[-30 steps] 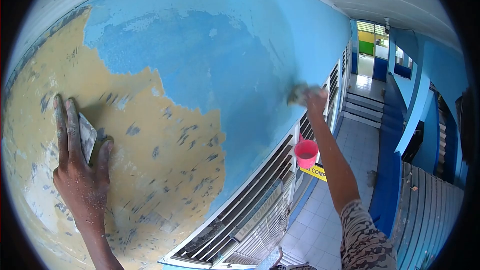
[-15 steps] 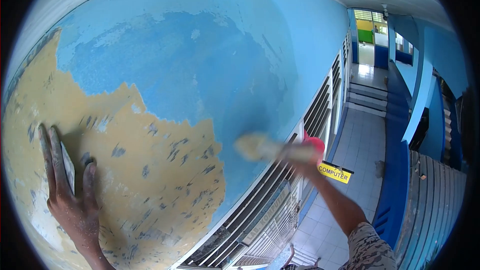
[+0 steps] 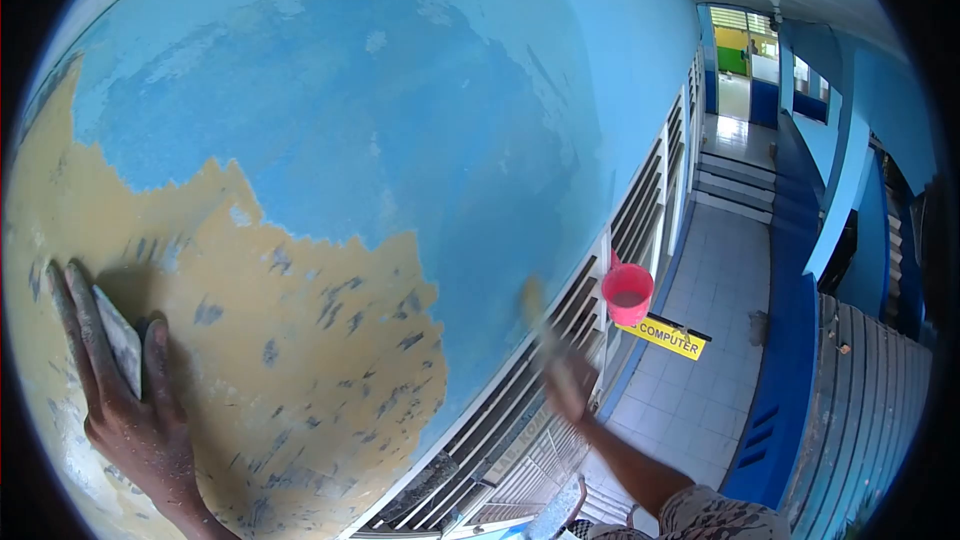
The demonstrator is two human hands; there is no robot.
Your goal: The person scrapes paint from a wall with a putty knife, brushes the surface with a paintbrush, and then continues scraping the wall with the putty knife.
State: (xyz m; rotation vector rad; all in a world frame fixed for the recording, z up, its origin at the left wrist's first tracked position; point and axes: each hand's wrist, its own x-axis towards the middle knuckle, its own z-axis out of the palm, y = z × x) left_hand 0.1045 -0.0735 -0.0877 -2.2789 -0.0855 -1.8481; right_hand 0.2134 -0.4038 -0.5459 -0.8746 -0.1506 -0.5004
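Observation:
My left hand (image 3: 140, 420) is at the lower left against the wall's tan, peeled patch (image 3: 300, 360). Between its fingers and thumb it grips a flat, pale grey plate (image 3: 121, 340), perhaps a scraper, whose far side is hidden. My right hand (image 3: 568, 388), smeared by motion, is closed around the handle of a brush (image 3: 535, 305) in front of the window bars. The brush's light bristle end points up toward the blue wall (image 3: 490, 210); contact cannot be made out. Up and to the right of that hand is a red bucket (image 3: 628, 295) with greyish content.
White window louvres (image 3: 520, 380) run diagonally below the wall. A yellow "COMPUTER" sign (image 3: 665, 337) sticks out over the tiled corridor (image 3: 715, 270). Steps (image 3: 735, 185) rise at the far end, and a blue low wall (image 3: 780, 380) borders the right side.
My right hand and the brush have moved down and the brush is more upright, leaving the red bucket in full view. My left hand with the plate appears slightly farther left and lower.

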